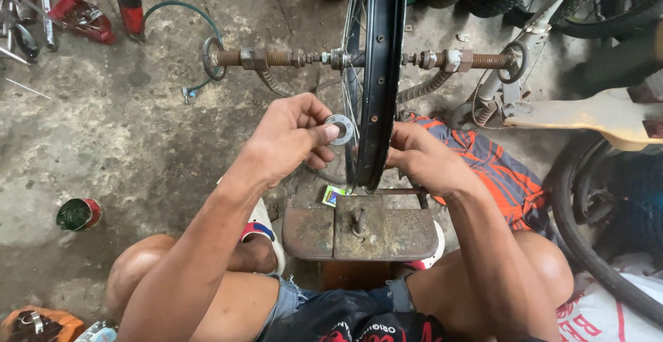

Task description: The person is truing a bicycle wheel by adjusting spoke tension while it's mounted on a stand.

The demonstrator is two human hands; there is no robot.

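Washer (340, 129) pinched between left fingers (324, 135)

Both forearms are seen bare, no sleeves, no watch or rings noted. Left hand (293, 135) and right hand (421, 159) are ungloved. Frayed blue denim shorts (297, 300) are worn, w/ loose threads at the cut hem; knees are left uncovered. Dark black fabric w/ red and white print (359, 321) is seen at the waist. White sandal w/ red and blue strap (261, 228) is worn on the left foot
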